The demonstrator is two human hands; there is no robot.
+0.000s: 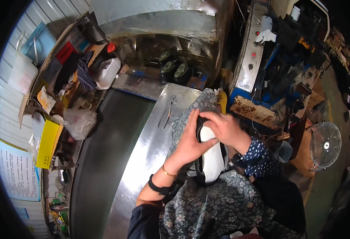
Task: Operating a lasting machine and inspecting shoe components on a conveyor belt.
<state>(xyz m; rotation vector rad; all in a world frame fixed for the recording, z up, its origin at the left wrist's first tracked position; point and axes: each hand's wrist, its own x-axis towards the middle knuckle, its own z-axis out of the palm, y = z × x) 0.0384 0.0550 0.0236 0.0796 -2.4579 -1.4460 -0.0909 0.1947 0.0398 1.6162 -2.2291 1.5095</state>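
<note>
A black shoe with a white underside (213,162) rests sole up over my lap, its far end between my hands. My left hand (191,140) grips the shoe's left side, thumb lying across the white surface and fingers reaching up along the edge. My right hand (227,129) is closed round the far right end, fingers bent over the rim and thumb pressed on the white part. The side of the shoe under my right palm is hidden. A floral apron (211,203) lies beneath it.
A metal tabletop (133,175) bears pliers (166,115), left of the shoe. Beyond it, several dark shoes (183,71) stand by a machine opening. A dark conveyor belt (107,147) runs along the left, beside a cluttered shelf with a yellow box (47,141). A fan (326,145) stands at right.
</note>
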